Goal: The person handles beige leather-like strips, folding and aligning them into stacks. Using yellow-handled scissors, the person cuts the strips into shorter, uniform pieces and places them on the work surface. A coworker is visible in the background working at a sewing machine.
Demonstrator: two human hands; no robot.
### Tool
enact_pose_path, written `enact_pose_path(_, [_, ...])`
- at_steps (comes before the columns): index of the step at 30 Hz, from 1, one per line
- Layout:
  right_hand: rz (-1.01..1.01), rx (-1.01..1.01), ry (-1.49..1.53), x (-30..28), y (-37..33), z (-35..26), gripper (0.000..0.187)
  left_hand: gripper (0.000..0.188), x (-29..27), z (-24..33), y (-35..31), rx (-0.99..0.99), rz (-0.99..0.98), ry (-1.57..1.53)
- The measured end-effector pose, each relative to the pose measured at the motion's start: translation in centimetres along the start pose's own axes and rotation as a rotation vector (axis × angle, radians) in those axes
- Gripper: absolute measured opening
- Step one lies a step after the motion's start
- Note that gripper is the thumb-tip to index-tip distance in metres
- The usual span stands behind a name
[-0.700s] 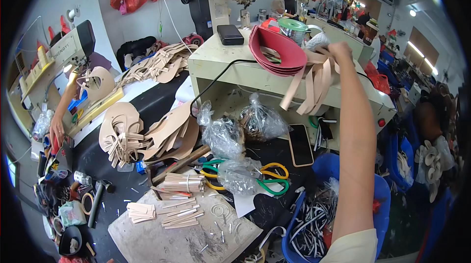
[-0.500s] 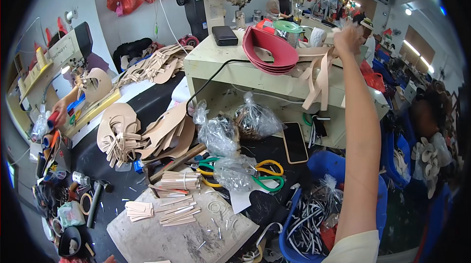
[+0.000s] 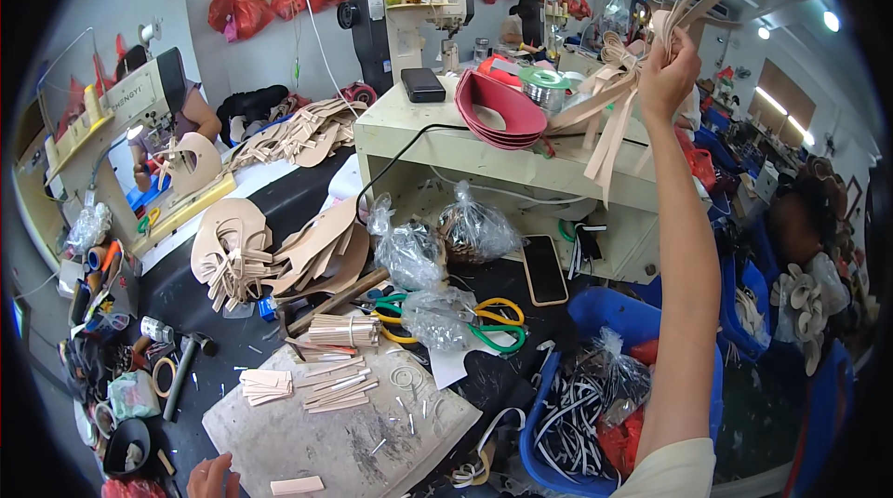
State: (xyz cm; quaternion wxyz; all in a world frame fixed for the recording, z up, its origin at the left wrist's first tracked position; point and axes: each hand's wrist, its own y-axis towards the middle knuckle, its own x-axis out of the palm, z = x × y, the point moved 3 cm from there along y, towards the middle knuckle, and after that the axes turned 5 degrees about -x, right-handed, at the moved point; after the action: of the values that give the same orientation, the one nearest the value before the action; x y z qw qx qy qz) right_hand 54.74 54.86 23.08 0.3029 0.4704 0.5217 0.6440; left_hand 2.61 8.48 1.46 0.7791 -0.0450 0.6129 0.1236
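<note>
Above the cabinet (image 3: 400,131), near its right edge, the right hand (image 3: 670,75) pinches beige strips (image 3: 666,26) in open air.

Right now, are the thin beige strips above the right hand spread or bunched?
Spread: above the right hand, the thin beige strips fan out, gaps between tips.

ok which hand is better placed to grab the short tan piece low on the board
Probably the left hand: it sits just beside the short tan piece on the board, while the right hand is raised well away, gripping tan strips.
</note>
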Motion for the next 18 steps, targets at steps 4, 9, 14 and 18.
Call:
enact_pose_path(4, [-0.157,0.197,-0.123,1.3,0.9,1.0,0.034,0.028,-0.4,0.2,-0.3,0.015,0.006,0.052])
enact_pose_path(9, [-0.47,0.514,-0.032,3.7,-1.2,6.6,0.037,0.026,0.0,1.8,1.7,0.143,0.067,0.003])
enact_pose_path(14, [-0.767,0.56,-0.191,-0.9,-4.7,9.7,0.043,0.026,0.5,3.1,3.7,0.178,0.02,-0.016])
enact_pose_path(18, [-0.867,0.57,-0.047,-3.9,-11.6,13.1,0.045,0.026,1.1,4.6,6.0,0.311,0.072,0.072])
